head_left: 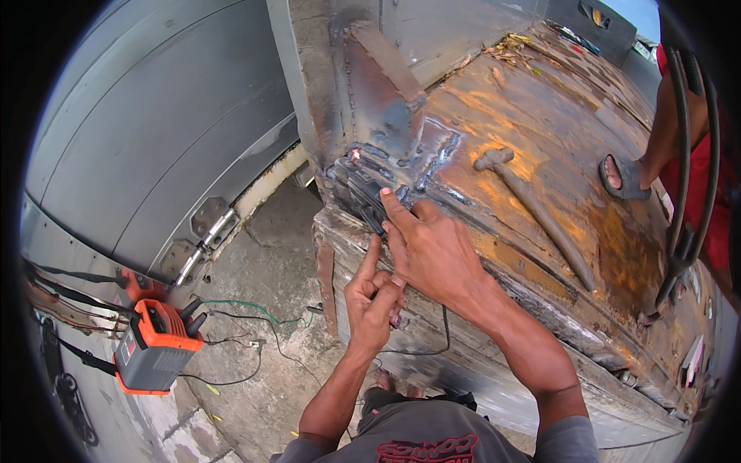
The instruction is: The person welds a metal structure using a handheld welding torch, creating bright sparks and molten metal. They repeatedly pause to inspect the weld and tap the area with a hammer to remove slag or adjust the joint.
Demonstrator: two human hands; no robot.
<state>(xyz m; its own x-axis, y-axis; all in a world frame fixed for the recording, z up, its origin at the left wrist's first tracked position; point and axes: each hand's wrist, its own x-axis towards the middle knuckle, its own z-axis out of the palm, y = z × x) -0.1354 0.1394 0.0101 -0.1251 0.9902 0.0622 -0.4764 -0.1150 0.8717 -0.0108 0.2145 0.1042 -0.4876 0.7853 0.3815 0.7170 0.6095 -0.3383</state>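
My right hand (440, 251) is closed round the rear of a black welding electrode holder (367, 189), its index finger laid along the top. A small red-hot glow (356, 155) shows at the far end, against the metal corner. Below it, my left hand (372, 305) reaches its index finger up to the holder's lower end. The other left fingers are curled in with the thumb over them, and what they may hold is hidden. Fresh weld beads (438, 163) run over the rusty metal plate (494, 108) beside the upright post (378, 100). A black cable (446, 332) hangs below my right hand.
A hammer (540, 220) lies on the plate to the right. Beyond it are another person's sandaled foot (624, 176) and black curved metal bars (683, 154). An orange-and-grey welding machine (158, 347) hangs at lower left, its cables trailing over the concrete. A grey metal door (177, 116) stands left.
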